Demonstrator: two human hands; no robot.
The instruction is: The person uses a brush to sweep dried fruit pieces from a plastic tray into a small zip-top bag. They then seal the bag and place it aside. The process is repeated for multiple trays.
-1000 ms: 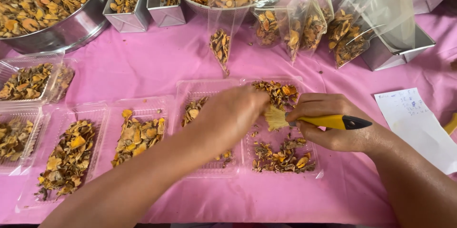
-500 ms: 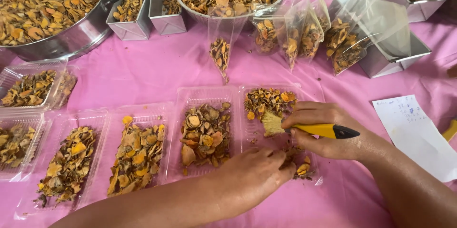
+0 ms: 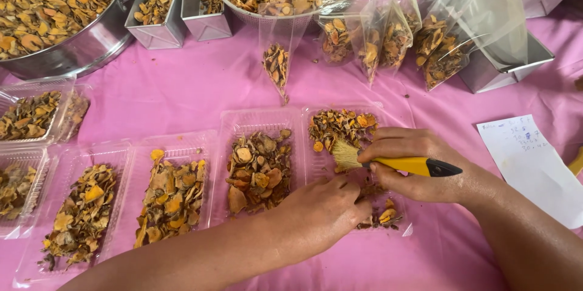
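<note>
Both hands [image 3: 328, 209] [image 3: 419, 166] meet over the tray [image 3: 316, 122], right holding brush [image 3: 388, 161].

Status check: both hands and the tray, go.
Right hand grips yellow-handled brush. Left hand picks in clear tray of dried slices. Nothing blocking.

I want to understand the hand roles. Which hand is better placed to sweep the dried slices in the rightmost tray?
Probably the right hand: it grips the yellow brush, bristles over the rightmost tray. The left hand rests bare on the slices.
</note>
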